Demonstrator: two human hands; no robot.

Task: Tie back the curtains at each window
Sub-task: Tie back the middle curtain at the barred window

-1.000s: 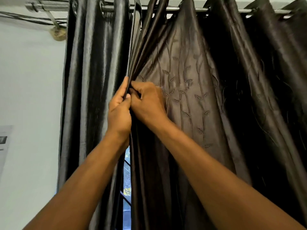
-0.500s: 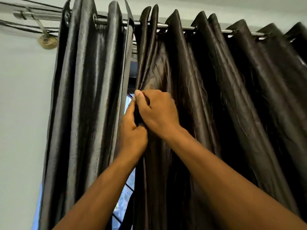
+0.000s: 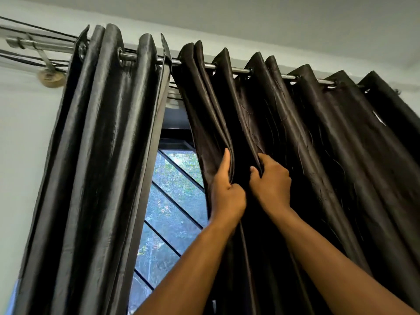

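Note:
Two dark, shiny curtain panels hang by eyelets from a metal rod (image 3: pixel 241 69). The left curtain (image 3: pixel 95 155) hangs bunched by the wall. The right curtain (image 3: pixel 329 155), dark brown with a faint stitched pattern, is gathered into folds. My left hand (image 3: pixel 227 192) grips its inner edge folds, thumb pointing up along the cloth. My right hand (image 3: pixel 272 183) pinches the neighbouring fold just to the right. Between the panels a window (image 3: pixel 172 201) with diagonal bars shows greenery outside.
A bracket (image 3: pixel 43 54) fixes the rod's left end to the pale wall, with a round fitting (image 3: pixel 51 77) and cables beside it. The ceiling runs close above the rod. No tie-back is visible.
Both hands have dragged the right curtain's edge to the right, opening a wide gap that uncovers the window. The hands, which were touching, are now slightly apart. The view has tilted upward.

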